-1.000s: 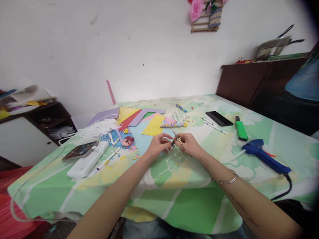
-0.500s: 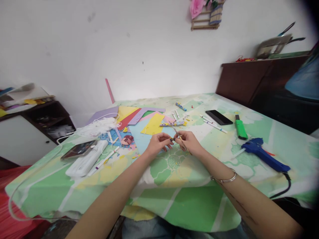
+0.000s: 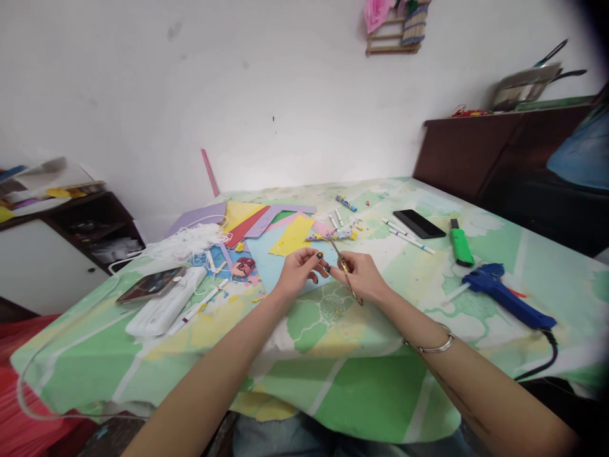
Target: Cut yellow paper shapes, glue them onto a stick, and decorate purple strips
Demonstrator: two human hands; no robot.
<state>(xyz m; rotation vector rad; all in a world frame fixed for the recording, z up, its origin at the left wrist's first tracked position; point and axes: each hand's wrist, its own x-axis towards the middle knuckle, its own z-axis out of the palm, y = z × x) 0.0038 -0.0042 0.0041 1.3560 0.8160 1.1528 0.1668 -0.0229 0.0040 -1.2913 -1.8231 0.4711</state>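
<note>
My right hand [image 3: 360,274] is closed round a pair of scissors [image 3: 343,260], their blades pointing up and away. Beside it, my left hand [image 3: 299,271] has thumb and forefinger pinched near the right fingertips; a tiny yellow bit shows there, too small to name. Just beyond the hands lie a yellow sheet [image 3: 292,235], a light blue sheet [image 3: 266,254] and a purple strip with yellow stars [image 3: 328,237].
A blue glue gun [image 3: 507,297], green cutter [image 3: 460,244] and black phone [image 3: 419,223] lie right. Several markers [image 3: 410,241] are near the phone. Left are white string [image 3: 190,244], a white case [image 3: 166,304] and another phone [image 3: 151,285].
The fingertips have parted slightly and the left thumb has lifted. The scissors have turned a little more upright in my right hand.
</note>
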